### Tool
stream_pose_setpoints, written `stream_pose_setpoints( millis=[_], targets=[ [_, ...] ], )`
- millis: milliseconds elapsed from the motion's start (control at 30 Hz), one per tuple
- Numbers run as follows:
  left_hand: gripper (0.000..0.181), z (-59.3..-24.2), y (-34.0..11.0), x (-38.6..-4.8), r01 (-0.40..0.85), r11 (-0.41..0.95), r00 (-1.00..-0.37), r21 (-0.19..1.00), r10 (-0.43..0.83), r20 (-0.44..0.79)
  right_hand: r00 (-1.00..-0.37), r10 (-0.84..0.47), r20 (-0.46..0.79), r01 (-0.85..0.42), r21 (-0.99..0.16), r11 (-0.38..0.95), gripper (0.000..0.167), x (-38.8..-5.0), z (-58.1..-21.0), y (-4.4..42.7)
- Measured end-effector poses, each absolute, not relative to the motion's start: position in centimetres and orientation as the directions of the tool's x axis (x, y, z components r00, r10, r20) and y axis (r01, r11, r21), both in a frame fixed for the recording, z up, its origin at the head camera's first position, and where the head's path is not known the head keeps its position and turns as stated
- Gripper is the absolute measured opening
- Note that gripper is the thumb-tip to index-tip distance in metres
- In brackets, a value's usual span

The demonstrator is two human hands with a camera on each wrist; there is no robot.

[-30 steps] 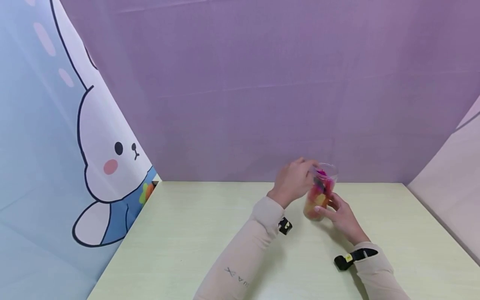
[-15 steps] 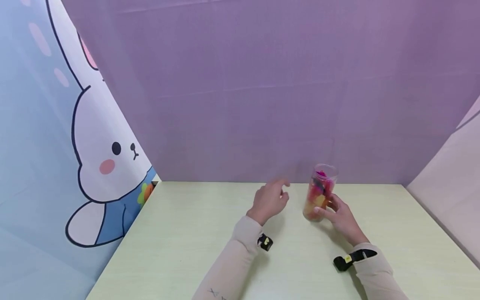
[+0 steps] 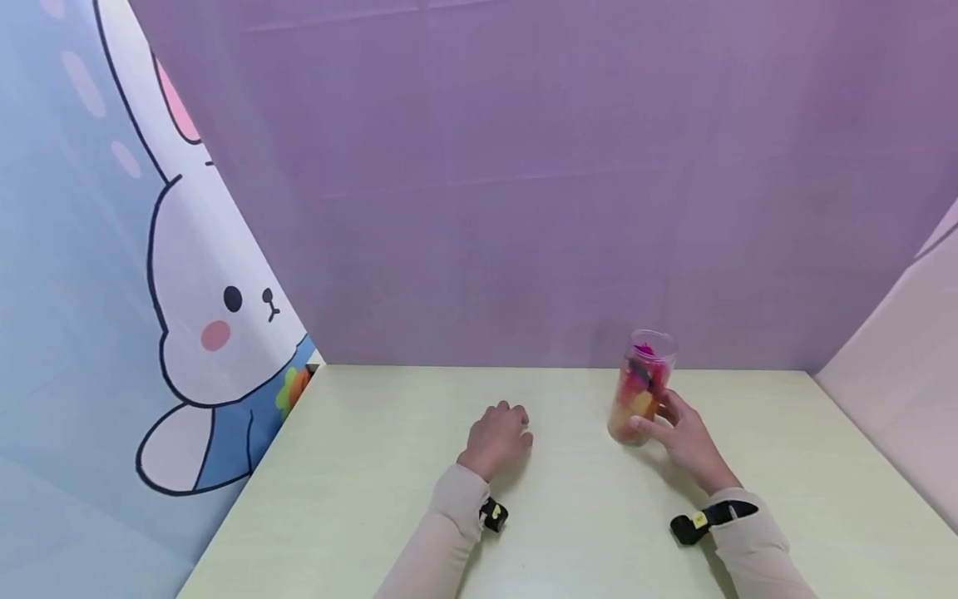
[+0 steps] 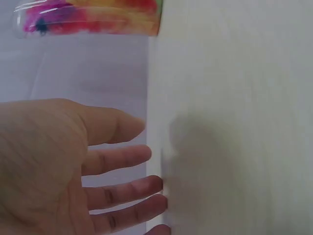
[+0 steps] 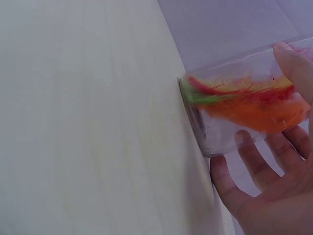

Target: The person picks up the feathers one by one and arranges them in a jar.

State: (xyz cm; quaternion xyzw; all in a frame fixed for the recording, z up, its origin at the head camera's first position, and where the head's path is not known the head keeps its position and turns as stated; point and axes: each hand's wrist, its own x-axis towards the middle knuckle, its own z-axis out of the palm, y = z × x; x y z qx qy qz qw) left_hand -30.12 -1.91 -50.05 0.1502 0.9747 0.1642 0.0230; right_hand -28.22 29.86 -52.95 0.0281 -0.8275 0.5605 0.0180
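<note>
A clear jar (image 3: 634,406) filled with colored feathers stands upright on the table at the right, its top apparently without a lid. My right hand (image 3: 688,437) holds it low down, thumb on the near side and fingers around the far right side. The right wrist view shows orange, red and green feathers (image 5: 264,112) through the wall, with fingers curled along it. Well to the left of the jar, my left hand (image 3: 496,439) hovers low over the table, holding nothing. Its fingers are spread and loosely bent in the left wrist view.
The pale green table (image 3: 359,499) meets a purple cloth backdrop (image 3: 464,208) just behind the jar. A blue cloth with a rabbit print (image 3: 202,291) hangs at the left, and a whitish cloth (image 3: 898,366) at the right.
My left hand has come away from the jar's rim and moved left and toward me, lower over the table. The right hand stays on the jar, which has hardly moved.
</note>
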Motion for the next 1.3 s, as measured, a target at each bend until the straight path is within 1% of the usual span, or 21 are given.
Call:
stream_pose_setpoints(
  millis=[167,400,633,800,1000,1167,1300],
  targets=[
    [0.03,-50.3,-2.0,-30.1,0.304,0.9,-0.947,0.313,0.32,0.002,-0.999,-0.006,0.033,-0.033,-0.922,0.385,0.091,-27.9,-53.1,30.0],
    [0.029,-49.8,-2.1,-29.9,0.316,0.891,-0.944,0.325,0.33,0.012,-0.998,-0.009,0.062,-0.06,-0.925,0.376,0.089,-28.2,-53.3,30.0],
    [0.029,-49.9,-2.3,-30.2,0.322,0.887,-0.941,0.332,0.338,0.012,-0.998,-0.014,0.055,-0.057,-0.925,0.375,0.09,-28.7,-53.4,30.2],
    [0.031,-49.7,-2.5,-30.3,0.321,0.878,-0.939,0.355,0.345,-0.005,-0.999,-0.029,0.039,-0.047,-0.931,0.363,0.091,-28.8,-53.4,30.2],
    [0.032,-48.9,-3.0,-30.1,0.315,0.866,-0.939,0.388,0.343,-0.004,-0.998,-0.051,0.041,-0.056,-0.931,0.362,0.088,-28.7,-52.9,30.4],
    [0.032,-48.5,-3.7,-30.3,0.304,0.864,-0.946,0.401,0.324,0.019,-0.996,-0.07,0.051,-0.074,-0.919,0.386,0.084,-28.7,-52.3,30.9],
    [0.032,-47.7,-4.5,-30.5,0.302,0.858,-0.95,0.416,0.308,0.055,-0.993,-0.087,0.081,-0.111,-0.891,0.441,0.081,-28.6,-51.2,31.5]
  ],
)
